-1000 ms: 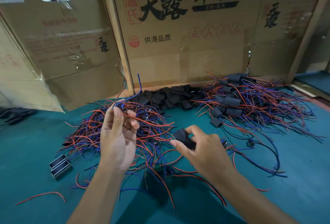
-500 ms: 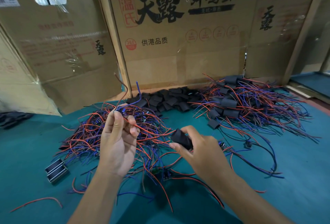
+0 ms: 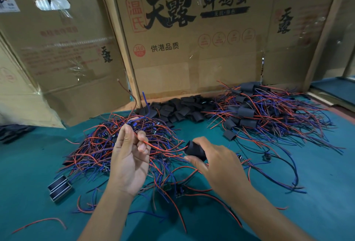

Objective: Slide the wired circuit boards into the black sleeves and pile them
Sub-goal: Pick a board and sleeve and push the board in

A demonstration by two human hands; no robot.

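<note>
behind everything, flattened cardboard boxes (image 3: 192,35) printed with black and red chinese characters stand as a wall along the far edge of a teal table (image 3: 317,192). on the table's right side sprawls the pile of finished pieces (image 3: 269,114), red and blue wires fanning out from short black sleeves. left of centre lies the tangle of unsleeved wired boards (image 3: 99,144), the same thin red and blue leads with small dark components among them. between the two, against the cardboard, sits a heap of empty black sleeves (image 3: 178,110), short flattened matte tubes. the left hand (image 3: 128,162) is raised palm toward the camera, its fingers curled and pinching one wired circuit board (image 3: 134,123) at the fingertips; that board's red and blue leads curve up above the hand, and a red wire runs from the fingers toward the right. the right hand (image 3: 219,162) grips a single black sleeve (image 3: 195,150) between thumb and fingers, its open end facing the left hand. two small metal-framed blocks (image 3: 60,188) lie side by side near the table's left. a loose red wire (image 3: 40,222) lies at the near left edge.
</note>
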